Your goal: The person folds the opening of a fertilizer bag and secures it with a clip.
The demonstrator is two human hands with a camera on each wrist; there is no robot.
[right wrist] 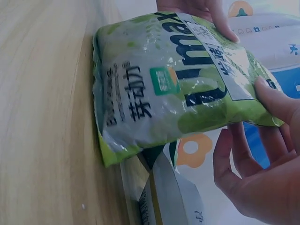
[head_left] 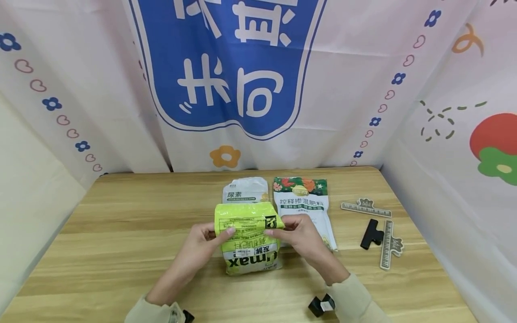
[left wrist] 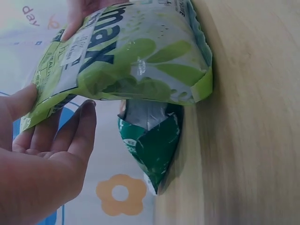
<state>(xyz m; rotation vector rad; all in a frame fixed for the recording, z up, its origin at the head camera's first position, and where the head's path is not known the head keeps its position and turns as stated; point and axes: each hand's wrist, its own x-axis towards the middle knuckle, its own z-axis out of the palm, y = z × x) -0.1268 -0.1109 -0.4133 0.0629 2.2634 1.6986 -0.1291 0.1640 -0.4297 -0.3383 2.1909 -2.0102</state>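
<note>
A yellow-green fertilizer bag (head_left: 246, 237) stands on the table in front of me, its upper part folded toward me. My left hand (head_left: 206, 242) pinches the bag's left edge, thumb on the near face and fingers behind. On the opposite edge my right hand (head_left: 300, 231) holds it the same way. Both wrist views show the plump printed front of the bag (left wrist: 140, 61), its bottom seam down at the wood. In the right wrist view the thumb of my right hand (right wrist: 262, 154) presses the folded part.
Behind it lie a white bag (head_left: 244, 186) and a white-and-green fertilizer bag (head_left: 307, 215). To the right are a black clip (head_left: 371, 234) and two ruler-shaped clips, one farther back (head_left: 366, 208) and one nearer (head_left: 389, 246). A printed cloth (head_left: 343, 89) hangs at the table's back edge.
</note>
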